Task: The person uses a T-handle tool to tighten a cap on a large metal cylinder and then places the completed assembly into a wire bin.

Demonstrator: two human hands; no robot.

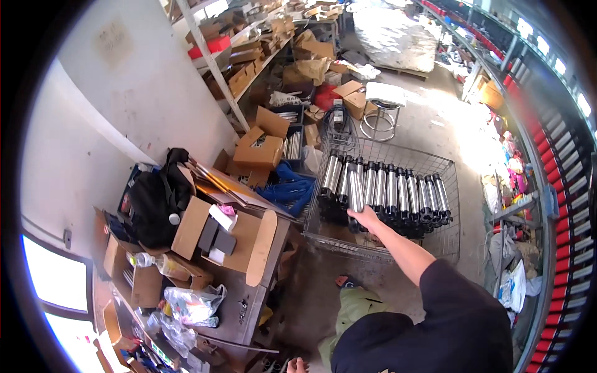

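My right hand (365, 218) reaches out over a wire basket (380, 252) and is closed round the near end of a silver metal cylinder (355, 188). That cylinder tilts above a row of similar silver cylinders with black ends (391, 189), which lie side by side in the basket. Black parts show beneath the row. Down at the lower edge, only a small part of my left hand (297, 365) is in view, beside the dark clothing; most of its fingers are cut off by the frame.
Left of me stands a workbench (233, 320) with an open cardboard box (239, 239), plastic bags and a black bag (155, 202). A stool (384, 96) is beyond the basket. Along the right runs a rack of red and silver cylinders (563, 227). Crowded shelves (249, 68) line the far left.
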